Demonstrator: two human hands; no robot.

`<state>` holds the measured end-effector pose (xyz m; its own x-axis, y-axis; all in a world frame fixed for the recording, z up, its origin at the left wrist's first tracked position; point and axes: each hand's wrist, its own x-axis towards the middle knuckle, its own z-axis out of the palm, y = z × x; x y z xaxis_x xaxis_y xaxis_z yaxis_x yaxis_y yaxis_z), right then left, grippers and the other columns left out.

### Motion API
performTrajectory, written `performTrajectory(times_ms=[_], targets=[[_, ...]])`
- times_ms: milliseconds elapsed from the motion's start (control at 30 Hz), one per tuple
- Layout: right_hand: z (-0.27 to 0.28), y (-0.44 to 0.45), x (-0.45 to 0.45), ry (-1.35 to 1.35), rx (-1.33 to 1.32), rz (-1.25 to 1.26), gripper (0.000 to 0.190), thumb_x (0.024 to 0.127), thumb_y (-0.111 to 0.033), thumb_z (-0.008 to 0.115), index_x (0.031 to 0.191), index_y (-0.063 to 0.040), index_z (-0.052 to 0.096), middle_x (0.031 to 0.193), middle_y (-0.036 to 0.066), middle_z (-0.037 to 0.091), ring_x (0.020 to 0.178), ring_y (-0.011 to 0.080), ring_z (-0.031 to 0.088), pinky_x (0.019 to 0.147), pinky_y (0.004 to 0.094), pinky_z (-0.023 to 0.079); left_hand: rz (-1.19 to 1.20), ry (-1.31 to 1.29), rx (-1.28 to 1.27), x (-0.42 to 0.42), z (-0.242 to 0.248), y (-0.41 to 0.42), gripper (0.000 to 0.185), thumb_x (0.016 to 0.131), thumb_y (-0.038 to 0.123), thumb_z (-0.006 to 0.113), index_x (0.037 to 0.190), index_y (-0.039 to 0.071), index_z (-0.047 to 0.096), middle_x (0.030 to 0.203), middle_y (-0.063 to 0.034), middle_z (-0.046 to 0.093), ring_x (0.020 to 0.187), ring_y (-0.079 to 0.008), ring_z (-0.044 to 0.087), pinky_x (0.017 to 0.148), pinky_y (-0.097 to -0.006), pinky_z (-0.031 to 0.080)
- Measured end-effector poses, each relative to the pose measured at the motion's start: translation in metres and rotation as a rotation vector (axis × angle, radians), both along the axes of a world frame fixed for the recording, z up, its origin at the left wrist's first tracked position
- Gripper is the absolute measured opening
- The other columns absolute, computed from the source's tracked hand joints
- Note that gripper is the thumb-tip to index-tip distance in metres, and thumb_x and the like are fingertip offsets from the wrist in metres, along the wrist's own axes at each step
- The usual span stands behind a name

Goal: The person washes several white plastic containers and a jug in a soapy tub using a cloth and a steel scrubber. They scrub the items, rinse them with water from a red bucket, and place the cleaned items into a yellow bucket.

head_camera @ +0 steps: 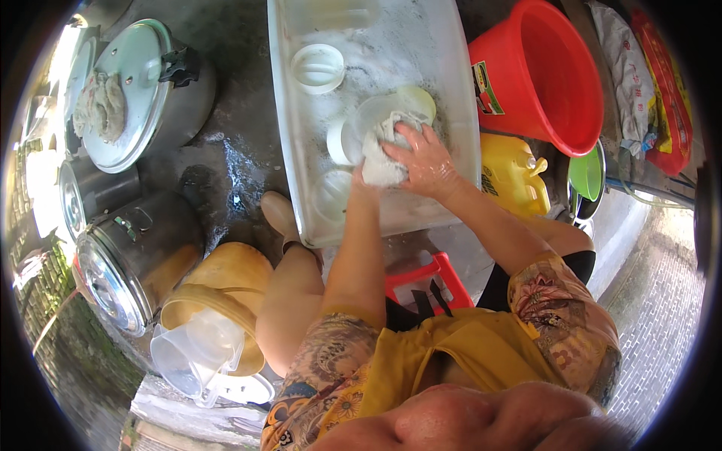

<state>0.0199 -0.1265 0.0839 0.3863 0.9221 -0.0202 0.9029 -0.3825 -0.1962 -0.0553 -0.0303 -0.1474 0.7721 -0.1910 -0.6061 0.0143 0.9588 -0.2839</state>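
Note:
A large white plastic tub (395,51) of cloudy, sudsy water lies before me. My right hand (420,160) presses a wet whitish cloth (386,141), its fingers curled into the folds. My left hand (360,176) is at the cloth's lower left edge, mostly hidden behind the cloth, so its grip cannot be made out. Just beyond the cloth is a translucent round container (375,113), with a pale yellow round piece (418,101) by it. A white round lid (317,69) floats at the upper left, and another round lid (333,194) lies in the water near my left wrist.
Right of the tub stand a red bucket (507,73) and a yellow jug (510,175). To the left are lidded metal pots (152,237) and a yellowish bucket (225,270) holding clear plastic containers (197,349). A red stool (451,282) shows between my legs.

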Motion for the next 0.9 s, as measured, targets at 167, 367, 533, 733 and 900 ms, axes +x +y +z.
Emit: performTrajectory(times_ms=[167,367,533,733,900], targets=[[-0.034,0.034,0.052,0.026,0.018,-0.379,0.065,0.068,-0.031,0.076,0.123,-0.006,0.054,0.121,0.015,0.053,0.114,0.0329,0.050,0.096,0.0427,0.044,0.007,0.374,0.039,0.011,0.017,0.028,0.015,0.095,0.013,0.038,0.089,0.017,0.050,0.074,-0.0009,0.047,0.059,-0.0138,0.040,0.059,-0.0303,0.038],[-0.043,0.100,0.101,0.179,-0.134,-0.565,0.061,0.078,-0.044,0.067,0.125,-0.007,0.053,0.118,0.016,0.061,0.109,0.0333,0.058,0.092,0.0411,0.048,-0.069,0.769,0.283,0.035,0.065,0.017,0.024,0.094,0.023,0.050,0.110,0.005,0.052,0.096,-0.0125,0.053,0.079,-0.0264,0.051,0.080,-0.0453,0.046],[-0.048,0.111,0.135,0.326,-0.001,-0.878,0.052,0.081,-0.044,0.060,0.121,-0.010,0.057,0.112,0.015,0.066,0.103,0.0338,0.063,0.089,0.0405,0.050,-0.128,0.990,2.155,0.045,0.108,-0.023,0.074,0.082,0.046,0.066,0.128,-0.007,0.040,0.116,-0.0220,0.053,0.107,-0.0367,0.053,0.091,-0.0513,0.043],[-0.110,0.072,0.138,1.123,0.619,-0.943,0.046,0.082,-0.033,0.066,0.116,-0.002,0.060,0.100,0.013,0.069,0.090,0.0236,0.066,0.080,0.0336,0.052,-0.719,0.510,2.012,0.016,0.113,0.001,0.115,0.064,0.049,0.082,0.141,-0.009,0.019,0.111,-0.0206,0.063,0.105,-0.0382,0.060,0.090,-0.0428,0.047],[-0.148,0.000,0.086,1.370,0.535,-1.103,0.035,0.085,-0.022,0.067,0.113,0.000,0.060,0.094,0.011,0.066,0.082,0.0206,0.065,0.071,0.0331,0.052,-0.695,0.516,1.818,0.018,0.098,0.003,0.122,0.061,0.041,0.086,0.143,-0.007,0.008,0.106,-0.0209,0.066,0.098,-0.0363,0.064,0.083,-0.0412,0.051]])
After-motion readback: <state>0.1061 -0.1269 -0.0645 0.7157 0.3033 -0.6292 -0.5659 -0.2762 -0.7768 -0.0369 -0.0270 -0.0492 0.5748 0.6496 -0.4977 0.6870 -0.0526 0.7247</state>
